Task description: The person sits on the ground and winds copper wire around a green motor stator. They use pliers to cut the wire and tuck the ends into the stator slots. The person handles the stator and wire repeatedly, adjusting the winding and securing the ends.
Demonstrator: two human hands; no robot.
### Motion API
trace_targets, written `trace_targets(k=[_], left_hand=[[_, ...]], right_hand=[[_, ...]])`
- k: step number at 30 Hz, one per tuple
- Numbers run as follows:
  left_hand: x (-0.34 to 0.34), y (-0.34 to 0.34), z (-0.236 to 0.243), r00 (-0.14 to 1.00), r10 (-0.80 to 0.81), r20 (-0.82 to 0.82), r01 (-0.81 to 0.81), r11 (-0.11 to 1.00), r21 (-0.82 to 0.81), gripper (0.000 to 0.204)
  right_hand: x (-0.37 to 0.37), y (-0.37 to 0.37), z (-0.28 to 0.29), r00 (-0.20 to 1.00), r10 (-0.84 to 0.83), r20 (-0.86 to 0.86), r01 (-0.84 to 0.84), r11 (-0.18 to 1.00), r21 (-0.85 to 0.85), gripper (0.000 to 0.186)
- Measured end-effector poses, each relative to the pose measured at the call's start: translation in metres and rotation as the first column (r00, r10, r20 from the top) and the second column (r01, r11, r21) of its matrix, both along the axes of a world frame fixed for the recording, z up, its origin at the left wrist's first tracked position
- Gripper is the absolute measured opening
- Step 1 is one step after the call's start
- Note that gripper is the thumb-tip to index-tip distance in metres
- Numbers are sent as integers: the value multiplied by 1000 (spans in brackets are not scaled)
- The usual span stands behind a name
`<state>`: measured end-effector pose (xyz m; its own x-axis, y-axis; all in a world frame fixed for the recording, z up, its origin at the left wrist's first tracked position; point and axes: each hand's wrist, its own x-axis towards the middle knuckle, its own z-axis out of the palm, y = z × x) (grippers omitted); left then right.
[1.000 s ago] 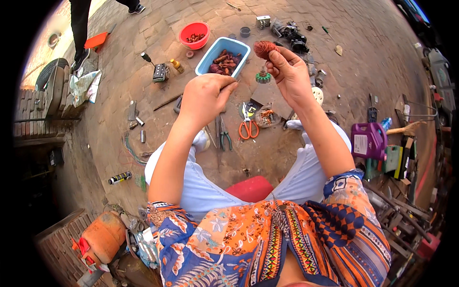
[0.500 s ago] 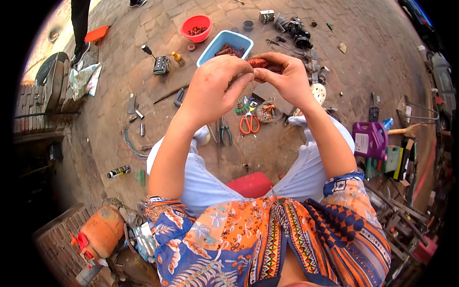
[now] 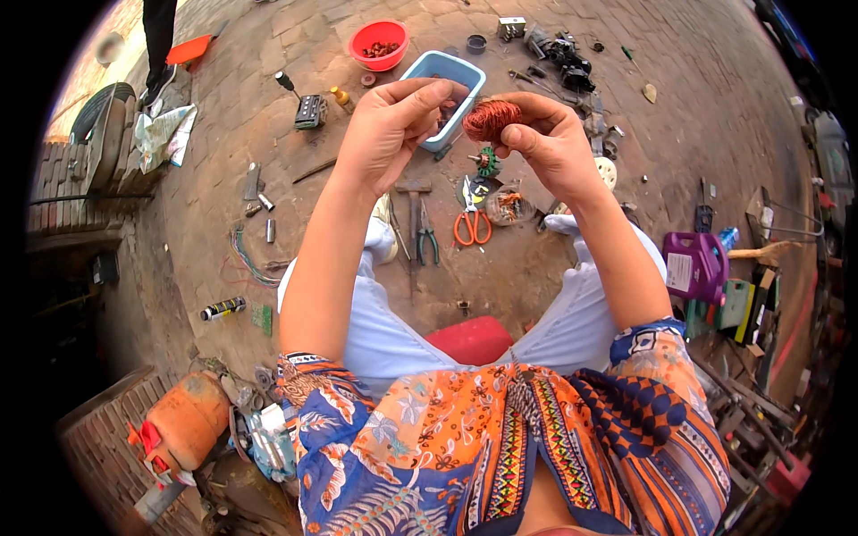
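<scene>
My right hand (image 3: 550,143) grips a bundle of reddish copper wire (image 3: 492,121) between thumb and fingers, raised in front of me. My left hand (image 3: 389,125) is up beside it, thumb and forefinger pinched together a little apart from the bundle. Whatever lies in that pinch is too fine to make out. Behind the hands stands a light blue tub (image 3: 440,61) with dark reddish pieces in it, partly hidden by the left hand. Below them on the ground lie a green-wound motor rotor (image 3: 485,162), orange-handled scissors (image 3: 472,228), pliers (image 3: 428,243) and a hammer (image 3: 413,189).
A red bowl (image 3: 356,40) of copper-coloured pieces stands beside the tub. A clear container (image 3: 508,207) of small parts sits near my right foot. Dark machine parts (image 3: 572,67) lie at far right, a purple jug (image 3: 693,265) at right, an orange gas cylinder (image 3: 188,420) at lower left.
My left hand has drawn away to the left from the wire bundle and turned. The bundle, earlier mostly covered by fingers, now shows fully in my right hand.
</scene>
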<state>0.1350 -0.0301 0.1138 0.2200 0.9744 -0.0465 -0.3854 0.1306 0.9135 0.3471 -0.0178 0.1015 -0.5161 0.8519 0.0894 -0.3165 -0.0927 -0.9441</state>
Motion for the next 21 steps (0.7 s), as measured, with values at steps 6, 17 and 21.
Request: trace_targets(k=[6, 17, 21], left_hand=[[17, -3, -17, 992, -125, 22, 127, 976, -176, 23], [41, -21, 4, 447, 540, -713, 336, 638, 693, 11], [28, -11, 14, 378, 623, -684, 339, 595, 729, 9]], right_hand=[[2, 14, -12, 914, -174, -366, 85, 965, -248, 32], [4, 13, -3, 897, -342, 281, 316, 939, 134, 30], [9, 13, 2, 938, -119, 326, 110, 993, 45, 33]])
